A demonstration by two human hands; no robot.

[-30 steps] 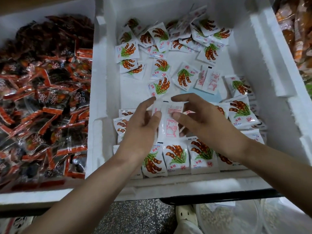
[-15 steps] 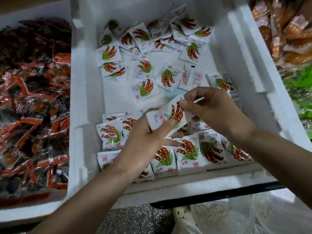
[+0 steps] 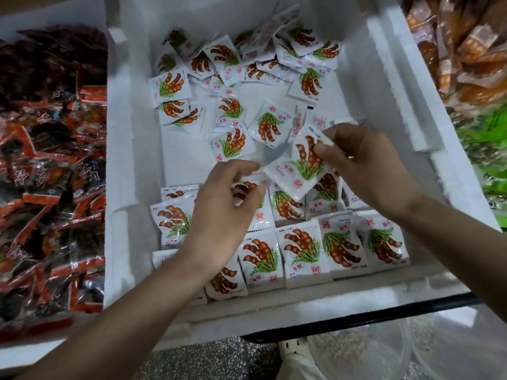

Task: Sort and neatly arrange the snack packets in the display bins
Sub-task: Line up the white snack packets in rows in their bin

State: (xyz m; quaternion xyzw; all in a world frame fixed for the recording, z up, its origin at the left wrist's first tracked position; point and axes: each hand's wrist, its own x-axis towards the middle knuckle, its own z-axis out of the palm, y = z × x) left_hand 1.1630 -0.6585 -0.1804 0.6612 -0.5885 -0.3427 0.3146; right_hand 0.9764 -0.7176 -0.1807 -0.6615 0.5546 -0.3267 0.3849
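A white foam bin holds many small white snack packets printed with brown pods and green leaves. My right hand pinches one such packet by its upper right corner, holding it face up over the bin's middle. My left hand hovers with fingers curled at the packet's lower left corner, over a second packet; whether it grips either, I cannot tell. Rows of packets stand neatly along the near side. Loose packets lie scattered at the far side.
A second foam bin on the left is full of red and black packets. Orange packets and green packets lie to the right. Clear plastic containers stand below the bin's front edge.
The packet, first held back side up by both hands, was turned face up. My right hand carried it right and farther back; my left hand's thumb came off its face.
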